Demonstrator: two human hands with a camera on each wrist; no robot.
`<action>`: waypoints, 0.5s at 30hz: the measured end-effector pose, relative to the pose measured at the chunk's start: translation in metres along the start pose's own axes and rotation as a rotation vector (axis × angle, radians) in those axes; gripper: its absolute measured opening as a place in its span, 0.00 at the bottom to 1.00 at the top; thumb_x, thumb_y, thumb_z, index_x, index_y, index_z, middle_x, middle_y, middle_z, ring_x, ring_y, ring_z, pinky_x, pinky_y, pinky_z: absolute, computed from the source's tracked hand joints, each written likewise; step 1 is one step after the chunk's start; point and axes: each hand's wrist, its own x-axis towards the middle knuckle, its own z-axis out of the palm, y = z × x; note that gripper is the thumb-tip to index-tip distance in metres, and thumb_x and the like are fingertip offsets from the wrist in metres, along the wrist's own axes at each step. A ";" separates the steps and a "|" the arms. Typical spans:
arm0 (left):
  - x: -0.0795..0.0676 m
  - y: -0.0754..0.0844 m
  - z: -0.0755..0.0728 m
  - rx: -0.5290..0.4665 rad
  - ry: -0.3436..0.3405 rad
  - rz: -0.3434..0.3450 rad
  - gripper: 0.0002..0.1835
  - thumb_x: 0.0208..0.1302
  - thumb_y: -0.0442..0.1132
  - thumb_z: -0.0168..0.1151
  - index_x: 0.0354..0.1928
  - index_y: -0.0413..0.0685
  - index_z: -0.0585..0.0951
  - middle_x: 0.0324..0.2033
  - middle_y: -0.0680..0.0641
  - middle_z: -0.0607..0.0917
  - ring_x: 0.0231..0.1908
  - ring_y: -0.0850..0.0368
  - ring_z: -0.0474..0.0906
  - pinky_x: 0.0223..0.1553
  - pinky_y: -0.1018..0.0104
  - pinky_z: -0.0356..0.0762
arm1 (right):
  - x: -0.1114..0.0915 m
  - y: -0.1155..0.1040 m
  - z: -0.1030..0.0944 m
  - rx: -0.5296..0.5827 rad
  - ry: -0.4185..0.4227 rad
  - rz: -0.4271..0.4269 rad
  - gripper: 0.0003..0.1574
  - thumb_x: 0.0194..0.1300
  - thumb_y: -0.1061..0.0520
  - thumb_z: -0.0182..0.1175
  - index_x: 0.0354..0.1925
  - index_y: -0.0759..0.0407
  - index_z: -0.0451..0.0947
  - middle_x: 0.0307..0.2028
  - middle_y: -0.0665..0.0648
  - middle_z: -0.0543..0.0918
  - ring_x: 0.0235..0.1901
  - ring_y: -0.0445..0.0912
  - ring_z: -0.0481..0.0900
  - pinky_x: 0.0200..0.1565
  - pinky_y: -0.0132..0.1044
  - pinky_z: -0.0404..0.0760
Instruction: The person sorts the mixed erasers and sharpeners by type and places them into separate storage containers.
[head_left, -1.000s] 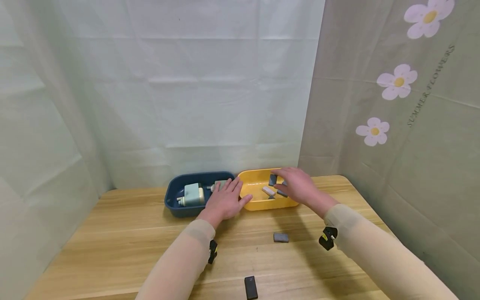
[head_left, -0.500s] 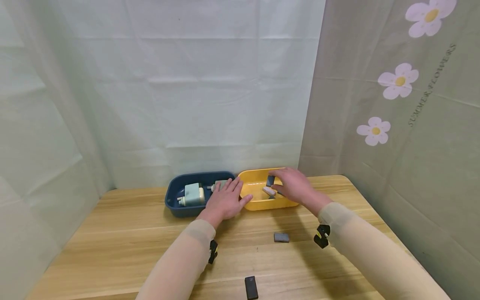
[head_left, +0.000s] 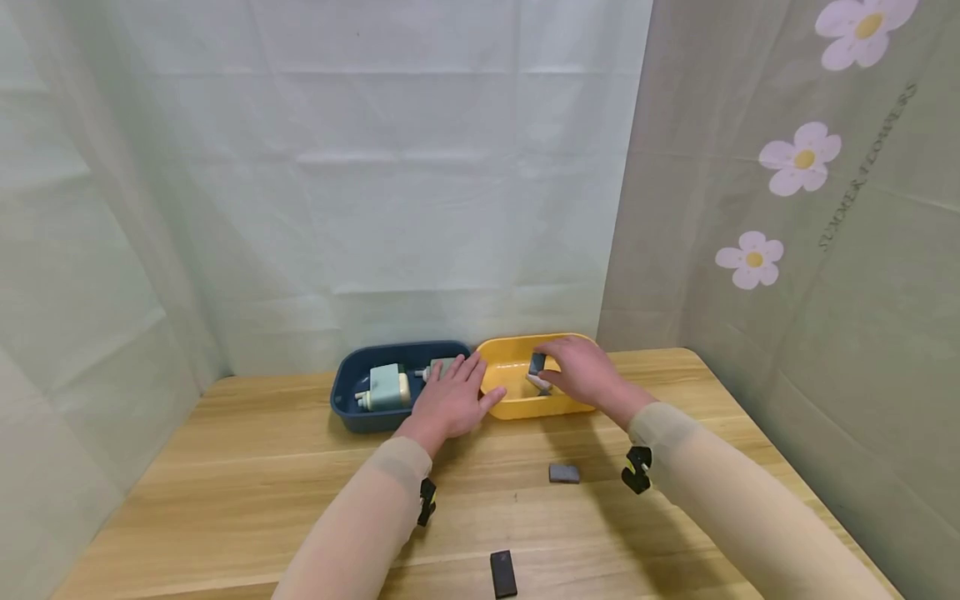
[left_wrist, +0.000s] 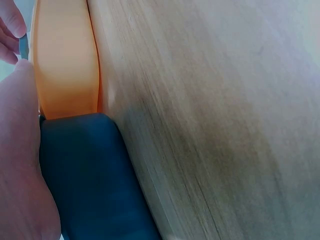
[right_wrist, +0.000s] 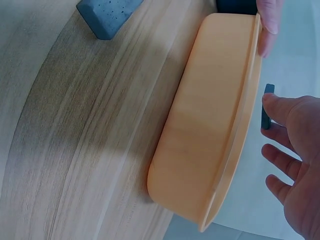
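My right hand (head_left: 588,371) pinches a dark grey rectangular block (head_left: 537,363) between thumb and fingers, over the yellow bin (head_left: 542,409). In the right wrist view this block (right_wrist: 268,107) appears edge-on, above the bin's rim. Beneath it in the bin is a whitish block (head_left: 537,382); the hand covers part of the bin's contents. My left hand (head_left: 450,404) lies with straight, spread fingers across the adjoining rims of the yellow bin and the navy bin (head_left: 367,423). A pale green plug-like block (head_left: 387,387) sits in the navy bin, and a second similar one (head_left: 442,367) is partly behind my left fingers.
On the wooden table (head_left: 225,500) lie a grey block (head_left: 564,473) in front of the yellow bin and a black block (head_left: 503,574) near the front. Both bins stand side by side at the table's back edge, before a pale curtain (head_left: 390,192).
My right hand has shifted slightly left and inward over the yellow bin, carrying the dark grey block. It covers more of the blocks inside. My left hand has stayed in place.
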 end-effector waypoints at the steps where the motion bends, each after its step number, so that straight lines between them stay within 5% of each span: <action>1: -0.001 0.000 0.000 0.001 0.002 -0.001 0.49 0.83 0.76 0.30 0.90 0.50 0.55 0.89 0.48 0.51 0.87 0.42 0.46 0.85 0.36 0.38 | 0.000 0.000 0.000 -0.005 0.005 -0.006 0.26 0.72 0.54 0.77 0.64 0.61 0.86 0.57 0.59 0.91 0.58 0.59 0.88 0.65 0.59 0.82; 15: -0.008 0.008 0.000 -0.009 -0.006 -0.021 0.49 0.83 0.76 0.31 0.90 0.50 0.55 0.89 0.48 0.51 0.87 0.43 0.46 0.84 0.36 0.38 | -0.003 -0.004 -0.003 -0.008 -0.034 -0.005 0.29 0.76 0.52 0.75 0.68 0.62 0.84 0.62 0.61 0.89 0.65 0.61 0.84 0.69 0.58 0.78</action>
